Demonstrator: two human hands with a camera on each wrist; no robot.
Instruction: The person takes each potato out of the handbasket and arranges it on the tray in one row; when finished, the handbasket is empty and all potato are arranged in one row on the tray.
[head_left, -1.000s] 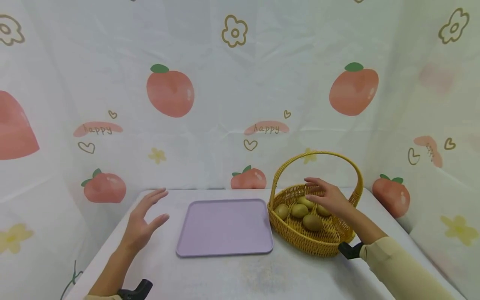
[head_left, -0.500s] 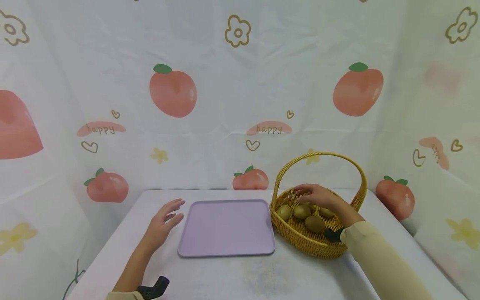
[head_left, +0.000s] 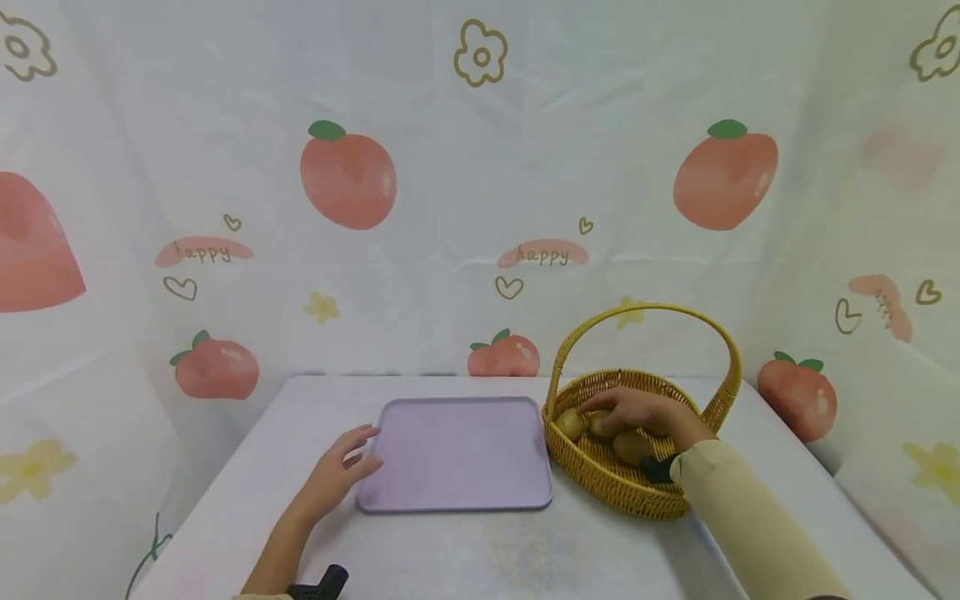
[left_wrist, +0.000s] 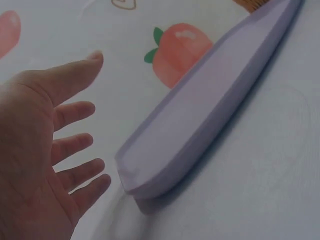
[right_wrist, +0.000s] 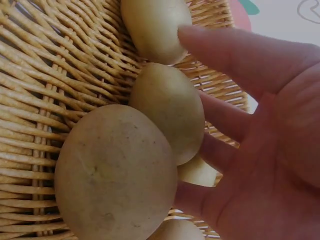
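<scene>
Several potatoes [right_wrist: 117, 172] lie in a yellow wicker basket [head_left: 611, 493] at the right of the table. My right hand [head_left: 637, 410] reaches down into it under the arched handle. In the right wrist view its fingers extend behind the middle potato [right_wrist: 167, 112], partly hidden by it, and the thumb tip is right at the upper potato [right_wrist: 155, 27]. At the left corner of a flat lilac tray [head_left: 457, 454], my left hand [head_left: 337, 471] hovers with fingers apart and holds nothing. That tray has bare space inside its low rim, seen edge-on in the left wrist view.
The basket's tall handle [head_left: 647, 306] arches above the right hand. A white table [head_left: 450, 558] carries both tray and basket, close side by side. Behind and along the sides hangs a white curtain [head_left: 420, 167] printed with peaches. A thin green cord [head_left: 156, 537] shows at lower left.
My right hand has lowered into the basket, moving left and down onto the potatoes. The left hand has moved right and down to the tray's left edge.
</scene>
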